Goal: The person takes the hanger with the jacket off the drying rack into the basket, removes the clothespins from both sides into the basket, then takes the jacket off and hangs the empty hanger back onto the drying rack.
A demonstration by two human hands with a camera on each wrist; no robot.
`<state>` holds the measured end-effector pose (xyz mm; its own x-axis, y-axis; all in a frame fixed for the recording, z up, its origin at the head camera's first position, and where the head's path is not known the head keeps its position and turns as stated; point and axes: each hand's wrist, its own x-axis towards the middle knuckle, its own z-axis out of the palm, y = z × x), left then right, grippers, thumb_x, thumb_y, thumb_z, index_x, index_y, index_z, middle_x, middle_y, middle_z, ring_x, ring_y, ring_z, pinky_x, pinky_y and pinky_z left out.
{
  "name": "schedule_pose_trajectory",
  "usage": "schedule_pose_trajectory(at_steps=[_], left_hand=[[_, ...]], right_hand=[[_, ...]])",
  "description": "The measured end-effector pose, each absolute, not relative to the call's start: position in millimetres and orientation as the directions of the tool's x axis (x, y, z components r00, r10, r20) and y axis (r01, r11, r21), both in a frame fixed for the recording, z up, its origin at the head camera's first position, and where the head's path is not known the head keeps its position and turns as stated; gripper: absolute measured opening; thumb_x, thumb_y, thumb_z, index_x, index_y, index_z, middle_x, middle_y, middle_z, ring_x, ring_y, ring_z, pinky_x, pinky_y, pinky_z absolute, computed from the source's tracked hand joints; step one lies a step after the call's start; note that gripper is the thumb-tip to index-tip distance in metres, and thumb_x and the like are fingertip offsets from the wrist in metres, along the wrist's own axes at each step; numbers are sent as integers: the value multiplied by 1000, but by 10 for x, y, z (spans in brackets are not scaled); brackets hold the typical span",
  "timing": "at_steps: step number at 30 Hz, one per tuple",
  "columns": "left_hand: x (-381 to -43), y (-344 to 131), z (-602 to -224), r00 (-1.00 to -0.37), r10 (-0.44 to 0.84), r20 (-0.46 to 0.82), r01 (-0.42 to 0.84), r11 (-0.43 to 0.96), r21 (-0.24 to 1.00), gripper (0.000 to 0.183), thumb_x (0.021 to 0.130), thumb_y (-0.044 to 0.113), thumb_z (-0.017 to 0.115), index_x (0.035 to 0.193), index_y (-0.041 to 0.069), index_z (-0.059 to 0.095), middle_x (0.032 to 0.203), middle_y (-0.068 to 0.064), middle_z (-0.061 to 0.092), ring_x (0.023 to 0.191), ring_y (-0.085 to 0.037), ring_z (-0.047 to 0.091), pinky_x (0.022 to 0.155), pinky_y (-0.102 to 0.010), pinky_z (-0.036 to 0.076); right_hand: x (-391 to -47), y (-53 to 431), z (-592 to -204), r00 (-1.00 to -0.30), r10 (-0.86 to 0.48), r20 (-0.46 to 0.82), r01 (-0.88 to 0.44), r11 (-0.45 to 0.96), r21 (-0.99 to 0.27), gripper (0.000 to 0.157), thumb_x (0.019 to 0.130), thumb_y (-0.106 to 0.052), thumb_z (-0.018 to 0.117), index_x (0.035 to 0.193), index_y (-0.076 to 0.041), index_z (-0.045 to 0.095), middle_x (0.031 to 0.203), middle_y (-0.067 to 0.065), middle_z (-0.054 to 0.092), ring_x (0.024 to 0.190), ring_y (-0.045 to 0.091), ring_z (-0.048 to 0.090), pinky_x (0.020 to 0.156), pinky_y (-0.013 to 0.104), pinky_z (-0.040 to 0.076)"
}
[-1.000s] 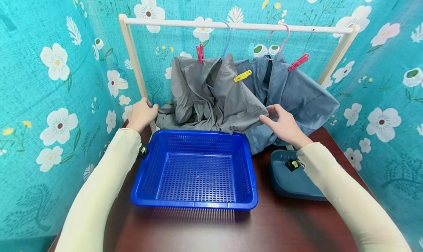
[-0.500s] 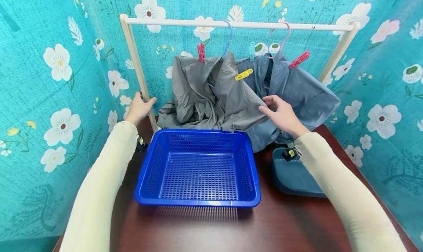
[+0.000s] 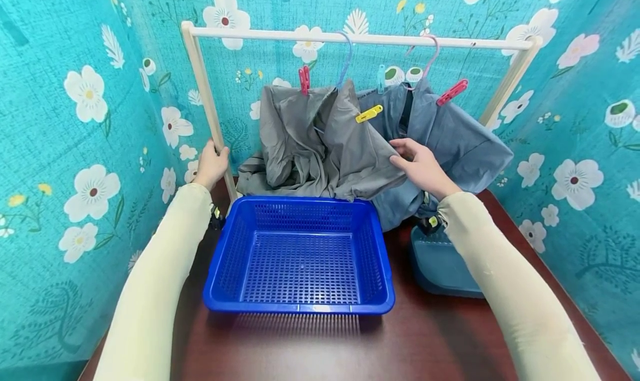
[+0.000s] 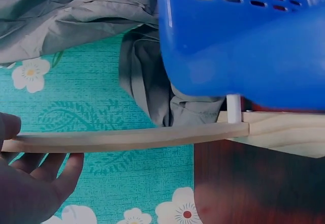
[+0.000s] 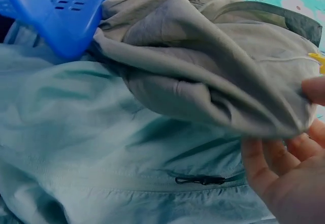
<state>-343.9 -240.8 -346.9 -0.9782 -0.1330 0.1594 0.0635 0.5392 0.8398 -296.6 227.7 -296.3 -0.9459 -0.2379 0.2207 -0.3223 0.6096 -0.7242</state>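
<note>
My left hand [image 3: 212, 164] grips the left post [image 4: 111, 140] of a pale wooden clothes rack, thumb on one side and fingers on the other. A grey jacket [image 3: 345, 148] hangs from a blue hanger [image 3: 346, 59], with a red clothespin [image 3: 304, 80] and a yellow clothespin [image 3: 369, 113] on it. At its right edge my right hand [image 3: 422, 167] pinches the grey cloth between thumb and fingers. Behind that hand a blue-grey jacket [image 3: 455, 131] hangs from a pink hanger [image 3: 432, 59], bearing a light blue clothespin [image 3: 381, 78] and a red one.
A blue perforated basket [image 3: 300, 307] stands on the dark red table [image 3: 300, 350] in front of the rack. To its right sits a dark teal basin [image 3: 445, 270], partly under my right forearm. Flowered turquoise cloth [image 3: 90, 131] surrounds the table.
My left hand, spread around the post half a second ago, has closed on it. The right hand has shifted slightly left along the grey jacket's edge. Both garments hang almost as before.
</note>
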Motion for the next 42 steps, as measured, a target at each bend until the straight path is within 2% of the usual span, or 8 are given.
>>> schedule_pose_trajectory(at_steps=[4, 8, 13, 20, 26, 30, 35, 42], left_hand=[[-3459, -2399, -3504, -969, -158, 190, 61, 594, 803, 40, 103, 24, 31, 131, -5, 36, 123, -29, 46, 109, -41, 50, 87, -52, 42], [-3471, -2351, -3502, -971, -142, 194, 64, 625, 778, 38, 104, 24, 30, 127, -6, 37, 120, -30, 48, 106, -42, 52, 85, -52, 44], [-3474, -2324, -3498, -973, -137, 188, 64, 620, 782, 39, 104, 24, 30, 130, -4, 36, 121, -30, 48, 106, -41, 54, 84, -51, 46], [-3476, -2341, -3508, -973, -127, 190, 74, 610, 789, 42, 104, 26, 30, 136, -2, 33, 116, -28, 49, 102, -39, 54, 84, -51, 45], [-3471, -2349, -3527, -969, -132, 211, 85, 622, 779, 41, 104, 28, 29, 129, -3, 37, 104, -24, 49, 90, -34, 53, 78, -49, 45], [-3466, -2359, -3534, -970, -132, 205, 80, 623, 778, 38, 104, 29, 29, 122, -3, 38, 98, -21, 47, 86, -33, 52, 74, -47, 45], [-3468, -2375, -3554, -970, -133, 205, 77, 631, 772, 37, 104, 30, 28, 119, -3, 38, 100, -22, 48, 88, -35, 53, 75, -48, 45], [-3488, -2425, -3571, -972, -140, 188, 63, 618, 784, 39, 104, 29, 28, 124, -2, 37, 99, -21, 47, 87, -33, 52, 74, -46, 45]], right_hand=[[-3009, 2263, -2959, -936, -259, 237, -347, 579, -738, 39, 99, -23, 50, 137, -11, 47, 117, 12, 57, 106, 24, 52, 90, 42, 37], [-3037, 2290, -2983, -925, -279, 258, -376, 570, -731, 38, 101, -25, 47, 137, -13, 48, 120, 11, 57, 104, 21, 52, 87, 38, 37], [-3075, 2289, -3018, -916, -274, 292, -397, 524, -753, 36, 101, -21, 47, 136, -11, 51, 117, 11, 59, 99, 15, 53, 83, 29, 38], [-3135, 2289, -3031, -909, -276, 313, -390, 290, -874, 36, 97, -9, 54, 133, -5, 53, 113, -1, 64, 99, 9, 57, 80, 22, 43], [-3170, 2319, -3044, -867, -340, 364, -413, 82, -907, 36, 94, -3, 56, 130, -5, 56, 105, -2, 66, 97, 12, 60, 78, 23, 45], [-3178, 2309, -3033, -854, -364, 373, -425, 72, -902, 36, 94, -3, 56, 130, -6, 57, 107, -1, 66, 97, 12, 60, 78, 23, 46], [-3169, 2278, -3010, -868, -349, 353, -406, 91, -910, 35, 94, -3, 58, 129, -6, 59, 109, -3, 66, 99, 11, 59, 79, 22, 45], [-3190, 2219, -2927, -899, -332, 284, -341, 126, -932, 35, 94, -5, 58, 129, -3, 58, 115, -5, 64, 103, 12, 57, 83, 22, 43]])
